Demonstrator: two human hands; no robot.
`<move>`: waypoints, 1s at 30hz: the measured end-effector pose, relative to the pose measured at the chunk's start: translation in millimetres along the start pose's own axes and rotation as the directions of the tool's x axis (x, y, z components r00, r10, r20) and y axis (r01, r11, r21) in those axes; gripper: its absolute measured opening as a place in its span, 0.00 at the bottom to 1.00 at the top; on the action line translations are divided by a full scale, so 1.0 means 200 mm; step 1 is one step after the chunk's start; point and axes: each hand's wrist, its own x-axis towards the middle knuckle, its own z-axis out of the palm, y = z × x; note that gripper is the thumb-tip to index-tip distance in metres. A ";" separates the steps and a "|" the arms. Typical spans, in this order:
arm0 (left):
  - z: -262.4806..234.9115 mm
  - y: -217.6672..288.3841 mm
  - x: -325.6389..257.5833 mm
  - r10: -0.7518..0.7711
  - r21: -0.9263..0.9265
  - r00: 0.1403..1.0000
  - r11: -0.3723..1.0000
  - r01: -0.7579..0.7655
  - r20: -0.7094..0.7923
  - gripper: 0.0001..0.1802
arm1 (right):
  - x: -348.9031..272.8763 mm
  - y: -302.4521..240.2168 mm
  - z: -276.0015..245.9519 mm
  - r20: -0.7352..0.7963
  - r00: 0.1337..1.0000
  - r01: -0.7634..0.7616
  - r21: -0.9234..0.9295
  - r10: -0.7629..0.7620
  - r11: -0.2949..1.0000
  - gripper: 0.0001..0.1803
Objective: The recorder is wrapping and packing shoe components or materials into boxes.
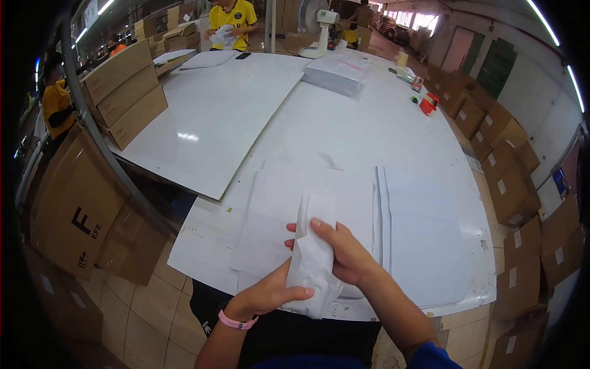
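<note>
Both my hands grip a slim bundle wrapped in white paper (312, 267), held tilted above the near edge of the table. My left hand (270, 295) holds its lower end, with the thumb lying across the front. Higher up, my right hand (345, 251) wraps round it, thumb on top and fingertips showing at the far side. What the paper covers is hidden. Beneath lie loose white paper sheets (261, 215). To the right sits another stack of white paper (424, 240).
The white table (344, 129) meets a second tabletop (227, 104) at left. Brown boxes (126, 92) stand on that one. Far back are a plastic-covered stack (337, 72), a fan (321, 37), red tape (428, 104) and a person in yellow (236, 21). Cartons (510, 178) line the right wall.
</note>
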 end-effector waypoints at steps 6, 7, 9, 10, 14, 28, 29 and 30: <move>0.03 -0.07 -0.01 -0.038 -0.258 0.996 0.966 0.017 -0.076 0.48 | -0.05 -0.07 -0.05 -0.132 0.983 0.068 -0.376 -0.126 0.924 0.24; 0.03 -0.09 -0.01 -0.026 -0.298 0.996 0.955 -0.002 -0.089 0.46 | -0.09 -0.07 -0.05 -0.073 0.987 0.096 -0.441 -0.143 0.892 0.20; 0.01 -0.13 -0.01 -0.022 -0.347 0.996 0.938 -0.010 -0.089 0.45 | -0.14 -0.04 -0.04 -0.014 0.988 0.125 -0.501 -0.153 0.856 0.18; 0.00 -0.14 -0.01 -0.019 -0.393 0.996 0.920 -0.018 -0.088 0.44 | -0.16 -0.02 -0.04 0.212 0.917 0.396 -0.601 -0.339 0.694 0.19; 0.06 -0.12 0.00 0.076 -0.340 0.973 0.928 -0.148 -0.218 0.39 | -0.27 0.03 0.01 0.486 0.794 0.598 -0.734 -0.366 0.321 0.27; 0.18 -0.02 0.05 0.334 -0.136 0.843 0.896 -0.423 -0.422 0.46 | -0.35 0.32 0.08 -0.064 0.825 0.478 -0.452 -0.562 0.753 0.49; 0.18 -0.03 0.05 0.443 -0.070 0.772 0.847 -0.528 -0.456 0.47 | -0.35 0.32 0.09 -0.128 0.921 0.335 -0.219 -0.368 0.916 0.47; 0.19 -0.04 0.06 0.443 -0.069 0.772 0.847 -0.527 -0.457 0.47 | -0.37 0.31 0.07 -0.060 0.978 0.189 -0.137 -0.198 0.972 0.45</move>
